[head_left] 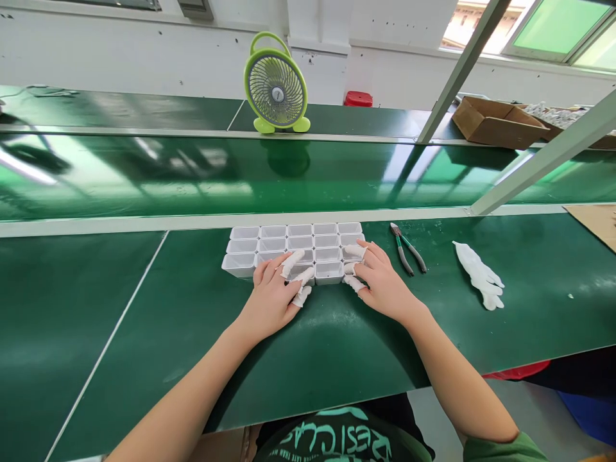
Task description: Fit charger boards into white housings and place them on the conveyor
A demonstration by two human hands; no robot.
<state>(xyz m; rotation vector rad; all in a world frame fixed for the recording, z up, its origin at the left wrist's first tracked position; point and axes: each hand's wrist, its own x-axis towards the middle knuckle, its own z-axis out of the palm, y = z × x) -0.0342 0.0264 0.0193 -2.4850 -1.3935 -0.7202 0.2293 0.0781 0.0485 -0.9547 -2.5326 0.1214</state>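
Rows of small white rectangular boxes [329, 272] stand side by side on the green table, their open tops facing up. My left hand [276, 292] rests over the front boxes left of the middle, with its fingers apart and white covers on several fingertips. At the right end of the block, my right hand [378, 279] touches the boxes with its fingertips, also in white covers, fingers apart. Both hands hide some of the boxes beneath them. Neither hand is wrapped round anything.
Green-handled pliers [408, 249] lie right of the boxes, and a white glove [480, 274] farther right on the table [308, 359]. Behind are a green fan [276, 90], cardboard boxes [500, 122] and a slanted metal post [548, 154]. A cardboard sheet [597, 221] lies at the right edge.
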